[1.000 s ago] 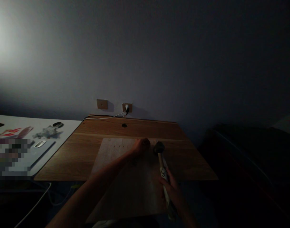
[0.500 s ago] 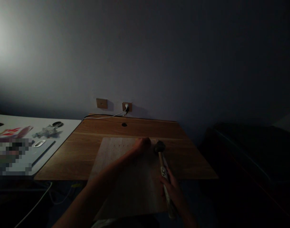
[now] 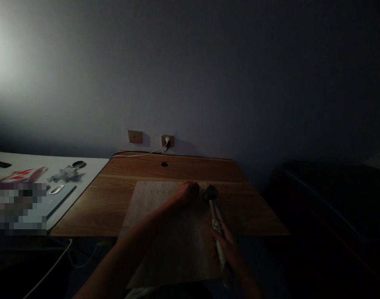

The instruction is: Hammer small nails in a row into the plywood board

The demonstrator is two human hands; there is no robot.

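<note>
A pale wooden board (image 3: 174, 253) lies on the wooden desk, its near end sticking out past the front edge. My right hand (image 3: 225, 243) is wrapped round the handle of a hammer (image 3: 211, 193), whose dark head is raised at the far right part of the board. Just left of that head, my left hand (image 3: 186, 192) is closed with the fingers pressed together at the board's surface. What they pinch is too dark and small to make out. A short row of small dark nail-like points (image 3: 160, 192) stands in the board left of this hand.
The wooden desk (image 3: 90, 207) has a round cable hole (image 3: 164, 164). A white cable runs to a wall socket (image 3: 167, 140). On the white table (image 3: 98, 164) at left are a crumpled plastic bag (image 3: 68, 173), a red-and-white packet (image 3: 24, 174) and a grey scale-like slab (image 3: 60, 203).
The view has shifted slightly, so everything sits a little further right. Both hands and the hammer keep nearly the same places over the board.
</note>
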